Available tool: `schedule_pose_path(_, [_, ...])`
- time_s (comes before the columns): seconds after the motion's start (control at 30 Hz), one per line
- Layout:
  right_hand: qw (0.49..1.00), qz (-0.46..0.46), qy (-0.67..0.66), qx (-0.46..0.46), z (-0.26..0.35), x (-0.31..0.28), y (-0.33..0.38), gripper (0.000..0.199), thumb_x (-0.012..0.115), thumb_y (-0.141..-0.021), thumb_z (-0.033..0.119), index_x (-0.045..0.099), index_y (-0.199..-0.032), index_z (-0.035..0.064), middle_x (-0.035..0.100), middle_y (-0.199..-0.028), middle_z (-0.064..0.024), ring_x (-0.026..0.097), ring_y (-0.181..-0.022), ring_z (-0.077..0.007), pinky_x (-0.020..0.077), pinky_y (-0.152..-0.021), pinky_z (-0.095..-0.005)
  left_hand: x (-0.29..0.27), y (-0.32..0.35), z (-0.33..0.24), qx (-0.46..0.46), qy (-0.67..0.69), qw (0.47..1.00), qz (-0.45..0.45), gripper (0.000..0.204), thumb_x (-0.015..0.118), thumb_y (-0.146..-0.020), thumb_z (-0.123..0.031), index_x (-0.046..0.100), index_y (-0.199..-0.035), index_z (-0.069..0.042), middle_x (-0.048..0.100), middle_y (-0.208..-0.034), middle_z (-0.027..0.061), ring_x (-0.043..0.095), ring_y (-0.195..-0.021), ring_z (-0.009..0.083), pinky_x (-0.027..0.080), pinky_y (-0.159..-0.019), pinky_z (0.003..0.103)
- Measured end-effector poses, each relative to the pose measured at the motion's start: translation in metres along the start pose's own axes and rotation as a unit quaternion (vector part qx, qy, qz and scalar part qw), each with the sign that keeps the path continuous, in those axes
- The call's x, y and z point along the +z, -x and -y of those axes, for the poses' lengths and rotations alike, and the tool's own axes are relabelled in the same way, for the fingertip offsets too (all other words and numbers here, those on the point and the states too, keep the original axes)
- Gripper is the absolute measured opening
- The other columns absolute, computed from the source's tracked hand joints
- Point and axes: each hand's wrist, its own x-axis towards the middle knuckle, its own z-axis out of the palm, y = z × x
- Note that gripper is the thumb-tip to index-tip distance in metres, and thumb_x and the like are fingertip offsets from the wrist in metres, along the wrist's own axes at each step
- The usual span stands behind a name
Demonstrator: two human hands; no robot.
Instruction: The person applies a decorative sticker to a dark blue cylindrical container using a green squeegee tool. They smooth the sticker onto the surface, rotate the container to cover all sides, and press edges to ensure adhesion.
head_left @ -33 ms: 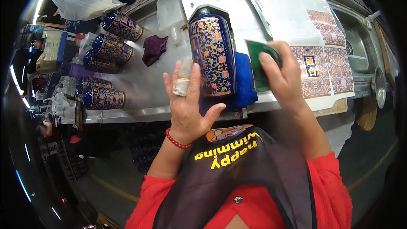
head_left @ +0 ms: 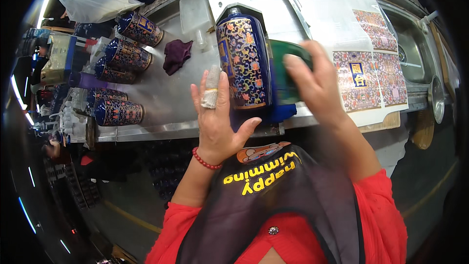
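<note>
A dark blue bottle with a colourful floral and gold pattern lies on its side in a stand, its neck pointing away from me. My left hand is at the bottle's left side, fingers spread and palm down. Grey-white wrapping covers one of its fingers. In my right hand a flexible green scraper is pinched between thumb and fingers. Its left edge is close against the bottle's right side; whether it touches I cannot tell. A blue cloth lies partly hidden beneath the scraper.
Several patterned bottles stand at the left, near a crumpled purple cloth. Printed floral decal sheets lie to the right, beside a metal sink. A clear plastic container sits behind. The metal worktop's front edge runs before me.
My right hand has moved left with the green scraper, bringing it up to the bottle's side and over the blue cloth. My left hand stays almost where it was.
</note>
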Motion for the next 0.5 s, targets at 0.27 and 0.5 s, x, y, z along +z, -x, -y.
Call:
schedule_pose_path(0.27, [0.996,0.006,0.057,-0.075,-0.022,0.031,0.008,0.022,0.064,-0.102,0.02,0.06,-0.11,0.0001,0.068,-0.086,-0.0107,0.062,-0.077,-0.0154,0.0524,-0.071,-0.0314,0.032,0.016,0.014,-0.009,-0.029,0.999,-0.02,0.093,0.076,-0.087,-0.039,0.034,-0.157,0.005,0.046,-0.151,0.0282,0.041,-0.142,0.05,0.015,-0.119,0.068])
schedule_pose_path(0.5, [0.999,-0.023,0.012,-0.047,-0.047,0.019,0.019,0.025,0.065,-0.098,0.021,0.059,-0.107,-0.0016,0.069,-0.083,-0.0178,0.067,-0.075,-0.0243,0.0534,-0.07,-0.037,0.036,0.016,0.017,0.004,-0.022,0.999,-0.038,0.094,0.074,-0.087,-0.044,0.034,-0.157,0.005,0.049,-0.15,0.0284,0.043,-0.141,0.0494,0.014,-0.12,0.067])
